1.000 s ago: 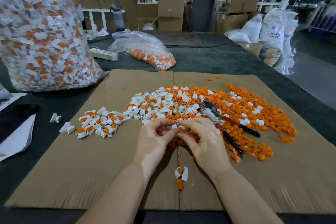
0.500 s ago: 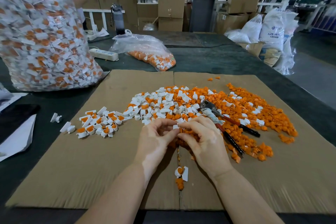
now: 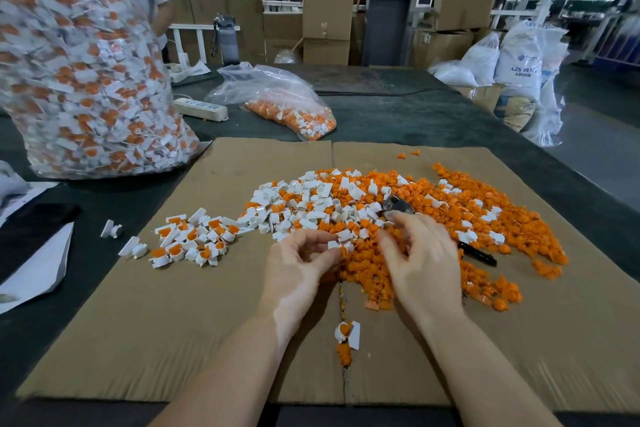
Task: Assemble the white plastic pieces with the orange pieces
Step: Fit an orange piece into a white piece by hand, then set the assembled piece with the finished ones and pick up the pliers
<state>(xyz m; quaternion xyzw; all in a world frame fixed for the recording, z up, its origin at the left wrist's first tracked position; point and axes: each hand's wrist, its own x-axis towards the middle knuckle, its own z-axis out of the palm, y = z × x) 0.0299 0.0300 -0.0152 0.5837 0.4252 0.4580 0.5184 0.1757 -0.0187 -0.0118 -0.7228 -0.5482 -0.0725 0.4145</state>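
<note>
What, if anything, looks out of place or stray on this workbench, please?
Two white pieces lie off the cardboard sheet on the dark table, left of the assembled pile. One assembled piece and an orange piece sit alone near the cardboard's seam, below both hands. Nothing looks damaged.

Factory floor: stacked cartons (image 3: 327, 24), resin sacks (image 3: 519, 59).

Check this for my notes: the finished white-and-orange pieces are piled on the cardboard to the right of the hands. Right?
Not quite. The head view shows the finished pieces piled on the cardboard to the left of the hands, not the right.
</note>
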